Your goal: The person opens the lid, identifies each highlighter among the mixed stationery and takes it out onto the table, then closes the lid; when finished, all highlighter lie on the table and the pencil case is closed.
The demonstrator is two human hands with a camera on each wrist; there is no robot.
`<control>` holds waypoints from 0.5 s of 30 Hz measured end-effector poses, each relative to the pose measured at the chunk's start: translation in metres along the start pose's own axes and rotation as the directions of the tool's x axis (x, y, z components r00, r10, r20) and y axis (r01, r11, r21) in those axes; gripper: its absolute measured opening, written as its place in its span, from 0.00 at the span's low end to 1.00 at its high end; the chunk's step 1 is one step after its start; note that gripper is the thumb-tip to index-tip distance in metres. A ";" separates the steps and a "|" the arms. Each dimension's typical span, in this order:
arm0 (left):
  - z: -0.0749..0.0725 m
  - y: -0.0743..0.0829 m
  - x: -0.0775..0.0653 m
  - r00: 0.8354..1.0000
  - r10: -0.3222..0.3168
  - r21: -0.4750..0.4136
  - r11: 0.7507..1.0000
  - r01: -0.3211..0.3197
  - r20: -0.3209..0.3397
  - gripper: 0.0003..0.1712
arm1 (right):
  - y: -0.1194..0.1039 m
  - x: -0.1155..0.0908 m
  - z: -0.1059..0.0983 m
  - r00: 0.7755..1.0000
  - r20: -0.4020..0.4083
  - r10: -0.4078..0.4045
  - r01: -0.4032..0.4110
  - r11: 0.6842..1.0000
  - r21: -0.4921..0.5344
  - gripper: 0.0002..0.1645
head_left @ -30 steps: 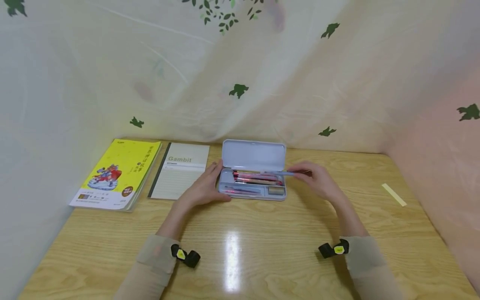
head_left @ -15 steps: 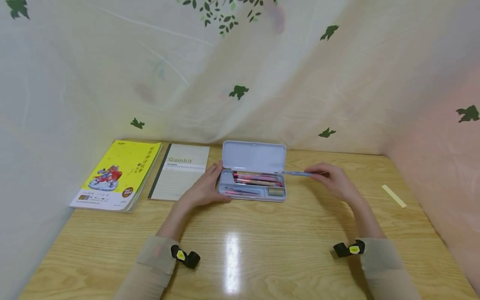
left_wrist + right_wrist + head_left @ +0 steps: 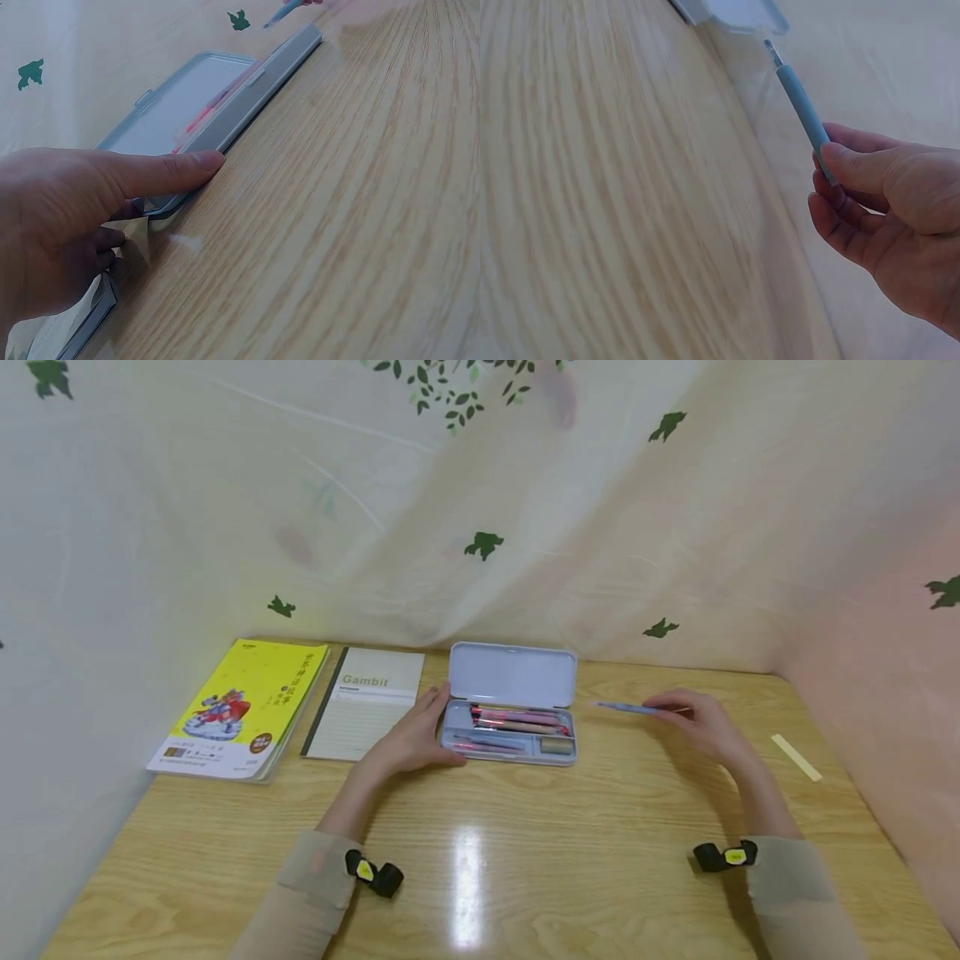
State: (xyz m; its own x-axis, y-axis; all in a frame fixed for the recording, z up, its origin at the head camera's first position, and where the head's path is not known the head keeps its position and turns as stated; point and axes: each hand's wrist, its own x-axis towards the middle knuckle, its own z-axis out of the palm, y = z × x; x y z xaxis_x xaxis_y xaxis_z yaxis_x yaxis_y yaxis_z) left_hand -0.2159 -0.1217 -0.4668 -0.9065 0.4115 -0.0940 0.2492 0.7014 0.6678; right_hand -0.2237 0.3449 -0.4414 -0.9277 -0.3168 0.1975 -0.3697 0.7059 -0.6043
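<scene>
While the left hand (image 3: pixel 408 739) grips the left end of the open pencil case (image 3: pixel 512 673), the right hand (image 3: pixel 701 724) pinches a blue pen (image 3: pixel 801 103) between its fingers above the table (image 3: pixel 577 860), right of the case.

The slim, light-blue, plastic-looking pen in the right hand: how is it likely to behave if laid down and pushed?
The pen is probably stiff: it juts out straight though the right hand pinches it near one end. It seems light, as that pinch alone holds it up. It may well roll: it looks round, and no clip shows.
</scene>
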 end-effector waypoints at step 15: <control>-0.001 0.001 -0.001 1.000 -0.004 0.003 1.000 0.004 0.001 0.74 | 0.024 -0.003 -0.010 0.998 0.040 0.047 -0.047 0.999 -0.001 0.14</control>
State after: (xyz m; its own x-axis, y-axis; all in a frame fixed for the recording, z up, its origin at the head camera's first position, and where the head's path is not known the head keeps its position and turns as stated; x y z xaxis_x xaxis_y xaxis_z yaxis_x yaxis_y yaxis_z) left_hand -0.2148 -0.1217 -0.4652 -0.9073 0.4090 -0.0971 0.2464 0.7046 0.6655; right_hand -0.2303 0.3694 -0.4485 -0.9412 -0.3084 0.1379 -0.3258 0.7205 -0.6122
